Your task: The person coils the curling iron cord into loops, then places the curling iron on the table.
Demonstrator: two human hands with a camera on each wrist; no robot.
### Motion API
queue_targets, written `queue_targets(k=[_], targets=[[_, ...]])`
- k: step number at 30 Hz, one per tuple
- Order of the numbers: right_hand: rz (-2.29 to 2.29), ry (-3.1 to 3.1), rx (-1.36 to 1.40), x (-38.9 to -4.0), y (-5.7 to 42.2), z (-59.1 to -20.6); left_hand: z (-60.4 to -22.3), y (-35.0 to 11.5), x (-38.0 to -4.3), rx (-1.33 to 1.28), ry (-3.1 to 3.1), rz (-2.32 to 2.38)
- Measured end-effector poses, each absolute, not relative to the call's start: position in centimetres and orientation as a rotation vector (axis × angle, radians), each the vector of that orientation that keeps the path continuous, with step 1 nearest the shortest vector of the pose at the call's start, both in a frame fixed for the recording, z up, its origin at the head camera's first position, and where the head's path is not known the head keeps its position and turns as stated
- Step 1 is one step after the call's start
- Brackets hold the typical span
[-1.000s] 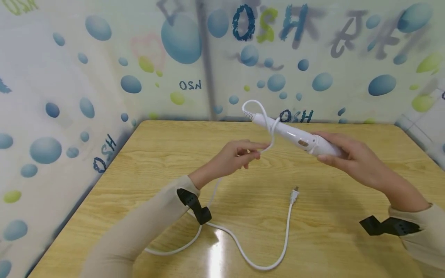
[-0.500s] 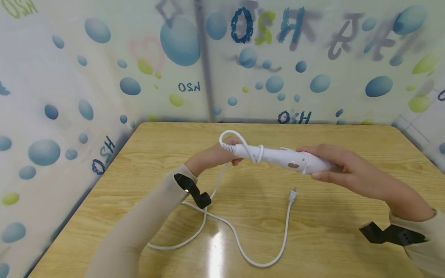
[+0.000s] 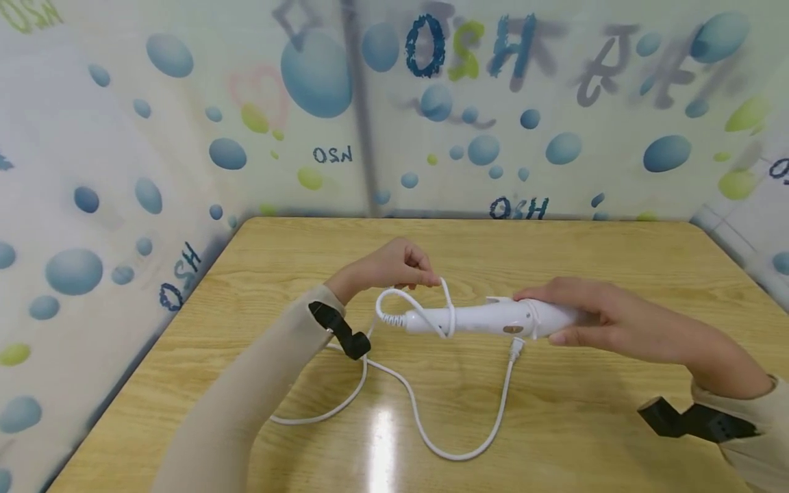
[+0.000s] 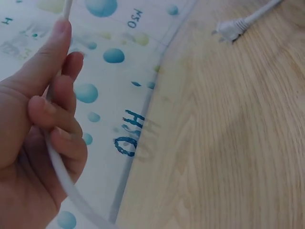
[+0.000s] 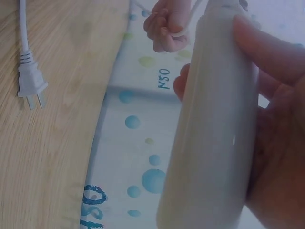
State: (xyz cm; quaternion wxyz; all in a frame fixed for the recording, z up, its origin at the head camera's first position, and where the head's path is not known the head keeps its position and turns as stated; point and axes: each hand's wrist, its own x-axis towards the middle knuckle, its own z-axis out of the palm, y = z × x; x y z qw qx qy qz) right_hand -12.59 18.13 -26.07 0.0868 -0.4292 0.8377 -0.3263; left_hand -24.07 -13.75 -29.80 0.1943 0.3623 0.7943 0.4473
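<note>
A white corded curling iron point(image 3: 481, 320) lies nearly level above the table. My right hand point(image 3: 604, 315) grips its thick end, thumb on the near side, and in the right wrist view that smooth white barrel point(image 5: 209, 124) fills the palm. Around the slim handle end runs a turn of its white cord point(image 3: 451, 305), which also loops out from the ribbed sleeve point(image 3: 392, 319). Just behind that end, my left hand point(image 3: 397, 263) pinches the cord between thumb and forefinger. In the left wrist view the cord point(image 4: 64, 179) passes through the curled fingers.
The cord's slack curves over the wooden table point(image 3: 296, 274) and ends in a two-pin plug point(image 3: 516, 348) below the curling iron. A wall with blue bubble prints point(image 3: 317, 75) stands along the table's back and left edges.
My right hand has lowered the curling iron and levelled it, its cord end moving left. My left hand has passed behind the handle with the cord and now shows on its far side.
</note>
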Motion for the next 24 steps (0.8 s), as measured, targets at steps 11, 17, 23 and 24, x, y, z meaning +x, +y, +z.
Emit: queue_targets(k=[11,17,23,24], targets=[[-0.798,2.505,-1.242,-13.1,18.0,-26.6,-27.5,-13.9,-23.3,1.054,2.205,1.258],[-0.684,2.567,-1.153,-13.6,17.7,-27.0,-26.4,-13.9,-22.2,1.020,2.245,1.271],[-0.656,2.630,-1.093,-14.1,17.5,-27.5,-25.6,-13.3,-20.7,0.986,2.296,1.310],[-0.652,2.654,-1.083,-14.2,17.5,-27.5,-25.5,-13.2,-20.4,0.983,2.307,1.323]])
